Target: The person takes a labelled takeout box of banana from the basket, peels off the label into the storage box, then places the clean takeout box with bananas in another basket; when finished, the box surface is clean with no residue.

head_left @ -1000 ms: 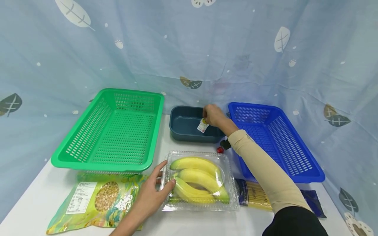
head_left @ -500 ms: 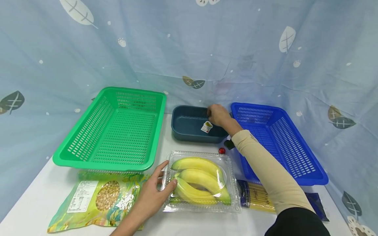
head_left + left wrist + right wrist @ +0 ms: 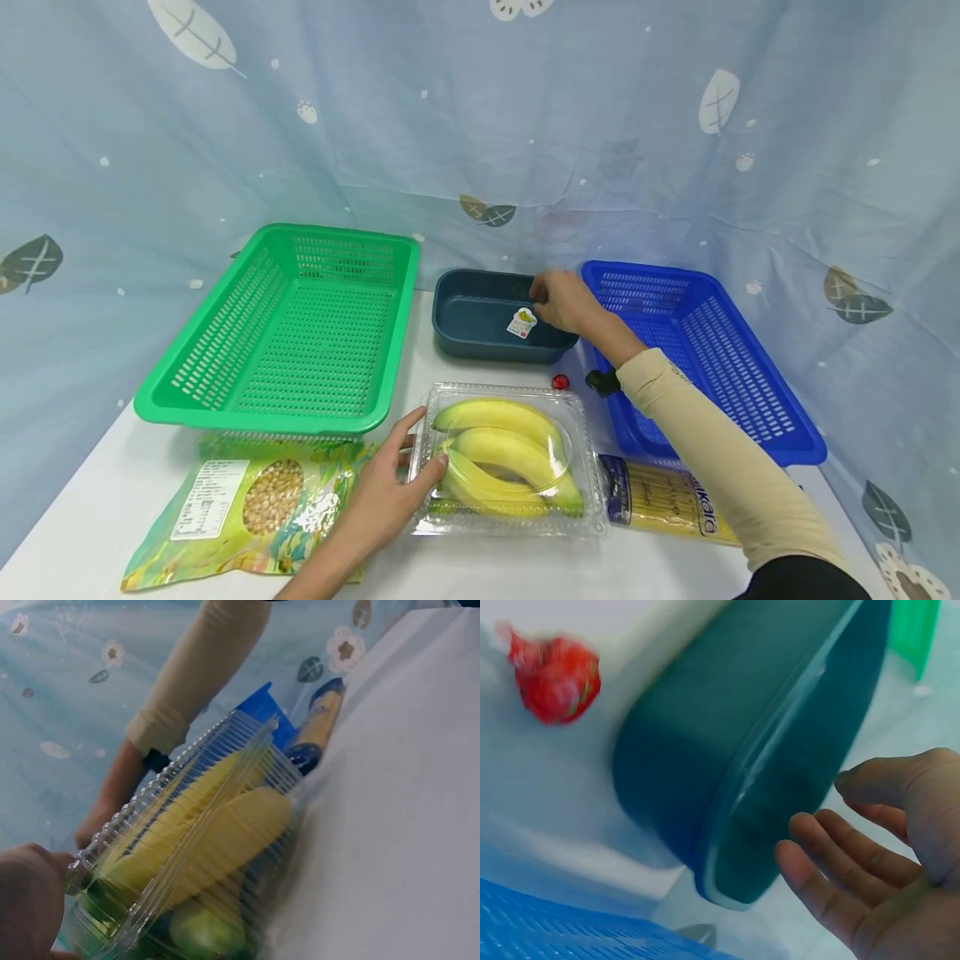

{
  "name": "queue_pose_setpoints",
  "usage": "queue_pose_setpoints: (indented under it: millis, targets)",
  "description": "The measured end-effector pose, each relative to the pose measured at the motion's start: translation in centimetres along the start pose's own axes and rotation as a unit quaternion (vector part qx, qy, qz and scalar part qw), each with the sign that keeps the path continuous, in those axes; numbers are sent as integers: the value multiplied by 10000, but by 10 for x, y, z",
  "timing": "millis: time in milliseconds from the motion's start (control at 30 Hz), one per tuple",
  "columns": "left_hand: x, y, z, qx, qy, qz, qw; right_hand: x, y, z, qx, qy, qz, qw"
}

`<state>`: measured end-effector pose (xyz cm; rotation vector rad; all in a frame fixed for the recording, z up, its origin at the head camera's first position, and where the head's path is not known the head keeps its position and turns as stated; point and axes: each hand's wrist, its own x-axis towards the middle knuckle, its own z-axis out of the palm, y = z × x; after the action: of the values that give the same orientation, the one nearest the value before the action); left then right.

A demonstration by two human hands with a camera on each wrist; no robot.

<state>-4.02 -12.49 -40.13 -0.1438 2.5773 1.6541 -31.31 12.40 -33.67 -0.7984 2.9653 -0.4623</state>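
A clear plastic clamshell box (image 3: 592, 508) of bananas (image 3: 498, 417) lies at the front middle of the table. My left hand (image 3: 386, 492) holds its left edge, thumb over the lid and fingers along the side. In the left wrist view the bananas (image 3: 195, 832) show through the ridged wall. My right hand (image 3: 562, 302) is over the right end of a dark teal bin (image 3: 495, 348). The right wrist view shows that hand (image 3: 877, 855) with relaxed, spread fingers and nothing in them. A small white label (image 3: 522, 322) with a yellow picture shows inside the bin.
A green basket (image 3: 262, 423) stands at the left, a blue basket (image 3: 712, 375) at the right. A red-wrapped candy (image 3: 560, 382) lies between bin and box. A green bag (image 3: 225, 517) of pale kernels is front left. A spaghetti pack (image 3: 660, 500) lies partly under my right forearm.
My right hand has moved slightly right, from overlapping the label to leaving it fully in sight in the bin. The right forearm has shifted right. The left hand and box stay put.
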Motion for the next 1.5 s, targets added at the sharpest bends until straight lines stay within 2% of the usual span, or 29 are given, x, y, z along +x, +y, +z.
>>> queue_pose_setpoints:
  millis: [233,500,700,867,1167,1500]
  targets:
    - [0,0,-2,49,-31,-25,10000,-29,-15,-12,389,34,-351,9986]
    - [2,0,-2,129,-85,2,9999,-64,-35,-35,709,102,-338,9969]
    - [2,2,-2,136,-117,36,9998,-98,-42,-43,730,485,-461,9951]
    - [2,2,-3,208,-156,24,9997,-126,-47,-41,831,812,-588,9915]
    - [4,-1,-4,205,-161,32,9997,-166,-57,-33,956,1089,-444,9885]
    - [3,-2,-6,204,-253,-19,9995,-209,-67,-13,1184,1106,153,9867]
